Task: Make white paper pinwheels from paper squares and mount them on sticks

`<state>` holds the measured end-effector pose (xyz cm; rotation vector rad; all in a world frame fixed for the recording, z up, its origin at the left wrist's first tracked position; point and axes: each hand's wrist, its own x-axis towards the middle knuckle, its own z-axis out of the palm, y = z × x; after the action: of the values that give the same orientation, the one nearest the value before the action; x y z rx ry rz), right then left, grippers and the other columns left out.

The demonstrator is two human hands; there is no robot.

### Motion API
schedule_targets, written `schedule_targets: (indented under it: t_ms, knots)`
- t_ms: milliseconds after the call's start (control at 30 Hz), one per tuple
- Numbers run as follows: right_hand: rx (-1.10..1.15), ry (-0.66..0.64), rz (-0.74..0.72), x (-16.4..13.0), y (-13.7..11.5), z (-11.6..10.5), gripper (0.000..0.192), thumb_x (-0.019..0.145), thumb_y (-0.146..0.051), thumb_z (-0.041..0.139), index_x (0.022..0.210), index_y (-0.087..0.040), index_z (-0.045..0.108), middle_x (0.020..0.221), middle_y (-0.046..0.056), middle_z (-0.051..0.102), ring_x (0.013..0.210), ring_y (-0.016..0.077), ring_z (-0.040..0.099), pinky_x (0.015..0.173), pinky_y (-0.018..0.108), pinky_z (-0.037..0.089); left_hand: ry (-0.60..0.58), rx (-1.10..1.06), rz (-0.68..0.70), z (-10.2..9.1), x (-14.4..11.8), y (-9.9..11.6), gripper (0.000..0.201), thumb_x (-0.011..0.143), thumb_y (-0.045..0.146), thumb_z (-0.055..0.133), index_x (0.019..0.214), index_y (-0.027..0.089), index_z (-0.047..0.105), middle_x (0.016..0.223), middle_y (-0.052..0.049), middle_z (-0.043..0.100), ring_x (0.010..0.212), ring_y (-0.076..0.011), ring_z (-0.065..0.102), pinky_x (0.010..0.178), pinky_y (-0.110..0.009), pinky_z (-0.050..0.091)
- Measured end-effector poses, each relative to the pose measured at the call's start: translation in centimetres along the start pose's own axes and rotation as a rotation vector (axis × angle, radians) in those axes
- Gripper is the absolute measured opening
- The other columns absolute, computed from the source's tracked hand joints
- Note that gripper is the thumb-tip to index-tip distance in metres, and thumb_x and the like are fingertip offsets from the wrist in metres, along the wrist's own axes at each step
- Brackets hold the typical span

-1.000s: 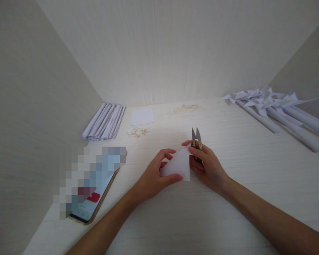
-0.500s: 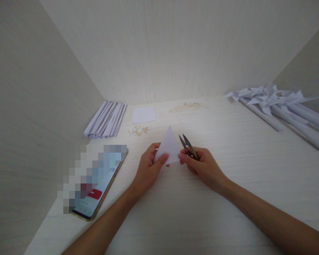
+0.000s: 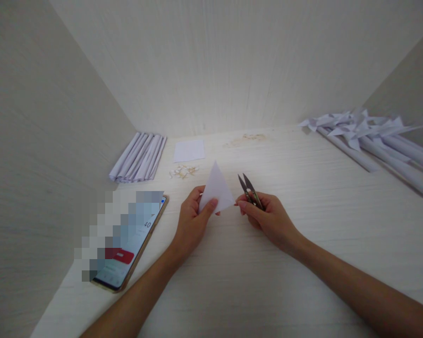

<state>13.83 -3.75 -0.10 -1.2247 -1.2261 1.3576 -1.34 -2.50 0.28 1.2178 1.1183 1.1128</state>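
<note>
Left hand [image 3: 192, 219] pinches a white paper triangle [image 3: 216, 188], apex up, above the table [image 3: 232, 281]. Right hand [image 3: 268, 218] grips snips [image 3: 249, 188] just beside it, blades parted, pointing up-left.

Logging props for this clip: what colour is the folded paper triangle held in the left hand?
White, plain and unpatterned. The paper triangle shows best in the head view, pinched by the left hand.

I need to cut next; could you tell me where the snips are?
In the right hand, the snips sit mid-table beside the folded paper.
</note>
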Motion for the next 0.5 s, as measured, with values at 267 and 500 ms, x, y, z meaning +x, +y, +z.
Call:
schedule_targets:
  t_ms: [267, 500]
  knots:
    - [-0.027, -0.032, -0.014, 0.02, 0.05, -0.13, 0.015, 0.068, -0.028, 0.055, 0.062, -0.015, 0.052, 0.044, -0.008, 0.037, 0.035, 0.0032, 0.025, 0.036, 0.020, 0.017, 0.000, 0.040, 0.017, 0.27, -0.17, 0.28, 0.018, 0.069, 0.024, 0.056, 0.085, 0.017, 0.051, 0.051, 0.005, 0.051, 0.047, -0.0068, 0.045, 0.047, -0.016, 0.037]
    - [-0.053, -0.033, -0.034, -0.05, 0.05, -0.11, 0.014, 0.068, -0.027, 0.053, 0.061, -0.015, 0.050, 0.042, -0.009, 0.034, 0.035, 0.0033, 0.025, 0.036, 0.020, 0.018, -0.018, 0.035, 0.064, 0.25, -0.08, -0.08, 0.018, 0.070, 0.024, 0.056, 0.085, 0.016, 0.051, 0.052, 0.005, 0.052, 0.045, -0.0059, 0.043, 0.044, -0.016, 0.035]
